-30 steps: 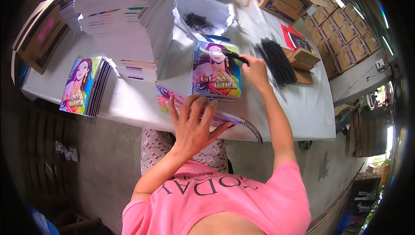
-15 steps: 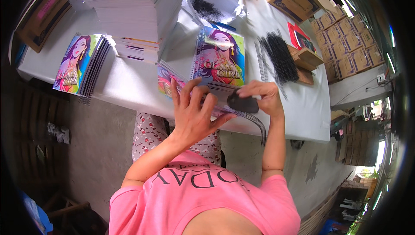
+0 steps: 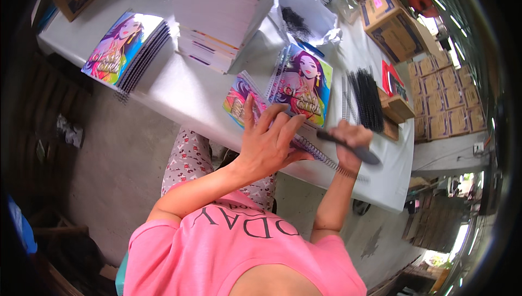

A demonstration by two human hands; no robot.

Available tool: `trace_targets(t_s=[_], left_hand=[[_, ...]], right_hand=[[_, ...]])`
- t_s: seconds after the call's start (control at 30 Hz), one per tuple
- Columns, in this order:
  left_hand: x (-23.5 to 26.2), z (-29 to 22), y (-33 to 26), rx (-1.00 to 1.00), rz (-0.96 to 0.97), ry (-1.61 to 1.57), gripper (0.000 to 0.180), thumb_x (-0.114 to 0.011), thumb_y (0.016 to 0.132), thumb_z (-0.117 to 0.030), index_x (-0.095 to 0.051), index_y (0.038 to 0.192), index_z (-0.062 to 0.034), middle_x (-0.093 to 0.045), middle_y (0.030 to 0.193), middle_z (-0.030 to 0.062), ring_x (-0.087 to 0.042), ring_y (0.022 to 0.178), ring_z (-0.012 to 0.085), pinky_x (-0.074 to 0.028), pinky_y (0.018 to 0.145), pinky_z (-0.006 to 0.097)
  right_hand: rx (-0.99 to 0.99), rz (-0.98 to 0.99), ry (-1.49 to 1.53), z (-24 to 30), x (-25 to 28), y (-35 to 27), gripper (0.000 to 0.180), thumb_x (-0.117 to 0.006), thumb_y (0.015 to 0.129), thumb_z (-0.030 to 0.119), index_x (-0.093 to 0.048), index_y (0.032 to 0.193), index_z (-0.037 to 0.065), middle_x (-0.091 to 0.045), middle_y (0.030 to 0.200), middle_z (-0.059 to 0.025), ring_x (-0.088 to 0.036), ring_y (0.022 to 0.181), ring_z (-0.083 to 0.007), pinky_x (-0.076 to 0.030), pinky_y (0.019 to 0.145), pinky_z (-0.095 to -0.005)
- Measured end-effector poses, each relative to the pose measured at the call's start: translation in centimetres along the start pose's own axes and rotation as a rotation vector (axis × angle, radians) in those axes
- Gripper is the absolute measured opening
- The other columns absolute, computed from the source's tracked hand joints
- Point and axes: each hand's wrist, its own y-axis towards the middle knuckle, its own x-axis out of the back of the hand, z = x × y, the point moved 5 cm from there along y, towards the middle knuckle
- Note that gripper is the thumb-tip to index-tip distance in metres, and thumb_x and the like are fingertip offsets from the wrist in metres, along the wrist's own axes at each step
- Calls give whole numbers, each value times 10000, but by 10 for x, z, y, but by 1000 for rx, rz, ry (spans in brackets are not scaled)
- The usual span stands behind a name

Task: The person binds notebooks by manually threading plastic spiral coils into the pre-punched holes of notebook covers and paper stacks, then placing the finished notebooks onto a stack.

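Near the table's front edge, a notebook (image 3: 237, 100) with a colourful illustrated cover lies partly under my left hand (image 3: 270, 138). My left fingers spread across it, with the thumb at its near edge. From that edge a dark spiral binding coil (image 3: 322, 157) stretches right, toward my right wrist. Closed around a dark, flat, rounded tool (image 3: 363, 153), my right hand (image 3: 350, 137) is just above the coil; the tool is smeared by motion and I cannot tell its kind. Just beyond my hands lies a stack of similar notebooks (image 3: 307, 81).
More bound notebooks (image 3: 122, 51) are piled at the left, beside tall paper stacks (image 3: 217, 18). A white bag (image 3: 321, 16) holds black bits. Black coils (image 3: 363, 94) lie at the right by a wooden block (image 3: 397, 108). Cartons (image 3: 391, 24) stand farther back.
The view has shifted, so the table sits farther right in it. My right hand has moved right with the dark tool. The coil, drooping before, now runs straighter.
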Motion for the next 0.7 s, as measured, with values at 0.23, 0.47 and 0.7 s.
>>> trace_targets(t_s=[0.23, 0.47, 0.7], left_hand=[[18, 32, 17, 85, -44, 51, 694, -713, 508, -617, -579, 968, -114, -469, 948, 83, -437, 1052, 300, -239, 955, 552], [13, 43, 26, 30, -50, -31, 602, -761, 433, -565, -573, 747, -88, -428, 962, 87, -431, 983, 305, -328, 800, 413], [19, 49, 27, 34, -82, -99, 601, -786, 465, -528, -546, 769, -68, -415, 1088, 144, -417, 1034, 343, -363, 830, 455]], right_hand=[[189, -26, 558, -10, -6, 1, 153, -619, 670, -65, -663, 814, -39, -669, 866, -177, -640, 815, -266, -509, 734, -342], [136, 174, 71, 2, -25, 25, 73, -610, 775, 27, -676, 792, -1, -659, 844, -209, -632, 757, -275, -498, 736, -382], [53, 251, -313, -2, -35, 40, 80, -608, 752, -5, -675, 795, -7, -656, 777, -156, -631, 750, -288, -501, 712, -365]])
